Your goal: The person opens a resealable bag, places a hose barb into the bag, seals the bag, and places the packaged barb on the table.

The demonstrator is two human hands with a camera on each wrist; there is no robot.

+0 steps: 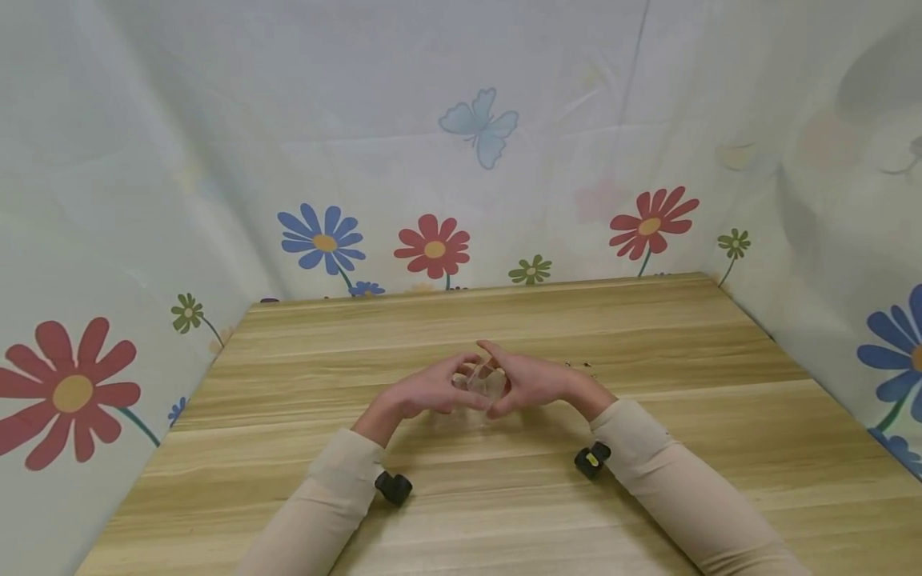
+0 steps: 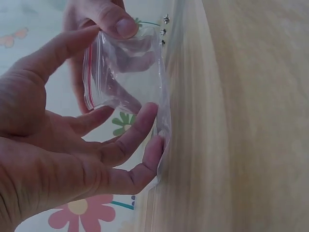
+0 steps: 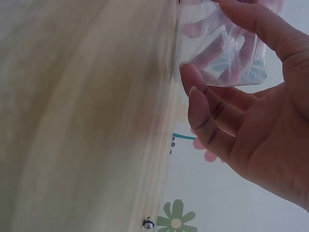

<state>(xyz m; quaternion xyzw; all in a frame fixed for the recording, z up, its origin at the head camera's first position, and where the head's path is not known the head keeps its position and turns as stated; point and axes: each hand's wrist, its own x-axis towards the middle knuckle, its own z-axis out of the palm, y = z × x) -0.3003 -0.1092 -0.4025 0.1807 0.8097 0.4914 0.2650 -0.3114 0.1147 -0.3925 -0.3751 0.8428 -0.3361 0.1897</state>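
Between the two hands stands a small clear zip-lock bag [image 2: 130,72] with a red line along its seal, its mouth spread apart. My left hand [image 1: 432,386] holds it from the left, thumb at the sealing edge and curled fingers against the bag's lower part. From the other side my right hand [image 1: 535,381] grips the bag, its thumb [image 2: 113,19] lying on the plastic near the top. In the right wrist view, the right fingers [image 3: 205,108] curl beneath the bag. Any contents are not visible through the film.
Several small metal screw-like pieces [image 2: 166,19] lie on the wood-grain table [image 1: 475,496] beyond the right wrist. Black wrist cameras [image 1: 393,488] are strapped on both sleeves. A flower-printed curtain [image 1: 360,160] encloses the table's back and sides.
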